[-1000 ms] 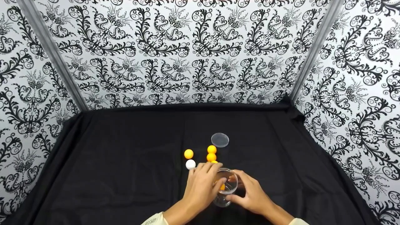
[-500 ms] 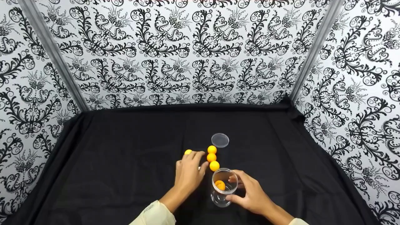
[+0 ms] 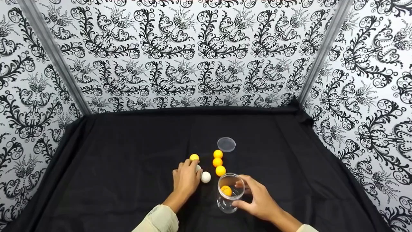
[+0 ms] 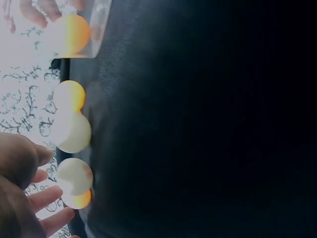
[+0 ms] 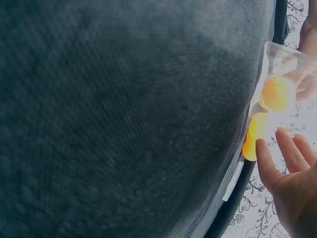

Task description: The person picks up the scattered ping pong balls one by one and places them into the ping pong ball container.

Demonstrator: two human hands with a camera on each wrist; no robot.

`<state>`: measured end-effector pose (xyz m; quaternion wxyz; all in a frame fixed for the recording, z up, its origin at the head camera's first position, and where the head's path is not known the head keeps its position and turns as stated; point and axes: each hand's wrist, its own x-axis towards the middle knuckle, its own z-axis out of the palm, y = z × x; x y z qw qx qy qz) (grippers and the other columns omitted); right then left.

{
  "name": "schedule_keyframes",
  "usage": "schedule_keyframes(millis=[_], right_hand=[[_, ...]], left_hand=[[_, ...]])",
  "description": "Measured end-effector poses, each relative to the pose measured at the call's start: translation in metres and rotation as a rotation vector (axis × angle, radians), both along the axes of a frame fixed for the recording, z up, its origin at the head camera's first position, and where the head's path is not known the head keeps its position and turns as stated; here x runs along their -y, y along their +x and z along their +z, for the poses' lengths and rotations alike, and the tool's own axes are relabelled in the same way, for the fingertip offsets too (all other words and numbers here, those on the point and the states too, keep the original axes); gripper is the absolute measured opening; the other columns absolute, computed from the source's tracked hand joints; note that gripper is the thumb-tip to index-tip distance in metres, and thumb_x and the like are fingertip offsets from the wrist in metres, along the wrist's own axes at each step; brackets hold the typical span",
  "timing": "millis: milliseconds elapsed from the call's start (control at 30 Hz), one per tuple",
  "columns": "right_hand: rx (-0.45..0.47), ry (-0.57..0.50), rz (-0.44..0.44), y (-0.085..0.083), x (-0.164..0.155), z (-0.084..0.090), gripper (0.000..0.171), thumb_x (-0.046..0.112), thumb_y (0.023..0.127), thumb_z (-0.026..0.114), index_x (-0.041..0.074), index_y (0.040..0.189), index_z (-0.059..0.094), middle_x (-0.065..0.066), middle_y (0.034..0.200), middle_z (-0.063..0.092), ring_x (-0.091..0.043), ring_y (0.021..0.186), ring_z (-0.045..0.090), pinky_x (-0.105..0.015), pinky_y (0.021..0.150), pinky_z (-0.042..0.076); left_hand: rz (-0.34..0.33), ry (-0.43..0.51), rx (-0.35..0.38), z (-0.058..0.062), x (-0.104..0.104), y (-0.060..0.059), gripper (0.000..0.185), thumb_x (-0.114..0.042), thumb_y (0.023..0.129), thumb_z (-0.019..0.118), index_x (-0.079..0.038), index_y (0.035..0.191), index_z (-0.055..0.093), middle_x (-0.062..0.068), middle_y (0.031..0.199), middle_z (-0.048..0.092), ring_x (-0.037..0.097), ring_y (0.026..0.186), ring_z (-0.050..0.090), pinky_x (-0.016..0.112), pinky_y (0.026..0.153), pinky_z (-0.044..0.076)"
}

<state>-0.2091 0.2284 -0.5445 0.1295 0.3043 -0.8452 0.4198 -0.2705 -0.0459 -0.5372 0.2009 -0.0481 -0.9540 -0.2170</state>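
In the head view, my left hand (image 3: pixel 186 178) is low over the black cloth, beside a white ball (image 4: pixel 75 176) with a reddish mark. Its fingers look loosely spread in the left wrist view, near or touching that ball. A second white ball (image 3: pixel 205 177) lies just right of the hand. Beyond the fingers sits an orange ball (image 3: pixel 194 157). My right hand (image 3: pixel 259 199) holds a clear jar (image 3: pixel 228 203) from its right side, thumb in front and fingers behind. The jar stands open, and one orange ball (image 3: pixel 226 190) shows inside.
Three orange balls (image 3: pixel 218 162) form a short row behind the jar. Farther back a clear round lid (image 3: pixel 226 144) lies flat. Black cloth (image 3: pixel 128 161) covers the table, and patterned walls (image 3: pixel 180 58) enclose its back and sides.
My left hand has gone from the jar's rim leftward to the white balls. A white ball now shows to the right of its fingers. The right hand and the jar have stayed put.
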Motion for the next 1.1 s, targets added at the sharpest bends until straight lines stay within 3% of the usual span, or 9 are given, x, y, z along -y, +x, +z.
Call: schedule_keyframes(millis=[333,667,867,1100], right_hand=[[0.011,0.006,-0.006,0.000,0.000,0.000,0.078,0.036,0.076,0.090,0.024,0.142,0.050,0.002,0.125,0.067,-0.020,0.110,0.072,-0.032,0.081,0.062],[-0.006,0.001,-0.003,-0.001,-0.001,-0.001,0.079,0.037,0.076,0.090,0.021,0.142,0.049,-0.001,0.124,0.068,-0.023,0.109,0.073,-0.032,0.081,0.062],[0.002,-0.001,-0.002,-0.001,0.000,-0.001,0.078,0.038,0.076,0.090,0.022,0.142,0.050,-0.001,0.123,0.069,-0.022,0.109,0.073,-0.033,0.080,0.062],[0.001,0.006,-0.007,0.000,-0.001,-0.001,0.079,0.037,0.076,0.090,0.021,0.142,0.050,0.001,0.123,0.069,-0.020,0.109,0.073,-0.030,0.081,0.061]], left_hand=[[-0.003,-0.062,0.080,-0.012,0.004,-0.003,0.033,-0.031,0.090,0.078,-0.024,0.120,0.067,0.003,0.115,0.067,0.029,0.103,0.061,0.058,0.083,0.049],[-0.010,-0.103,0.040,-0.023,0.008,-0.006,0.035,-0.031,0.088,0.080,-0.022,0.118,0.065,0.003,0.109,0.068,0.030,0.103,0.062,0.059,0.080,0.049],[-0.007,-0.101,0.070,-0.024,0.009,-0.006,0.036,-0.032,0.089,0.079,-0.023,0.121,0.064,0.003,0.113,0.069,0.030,0.108,0.062,0.060,0.084,0.049],[-0.004,-0.097,0.056,-0.024,0.008,-0.006,0.036,-0.032,0.088,0.079,-0.023,0.119,0.064,0.003,0.110,0.069,0.029,0.104,0.063,0.060,0.082,0.049]])
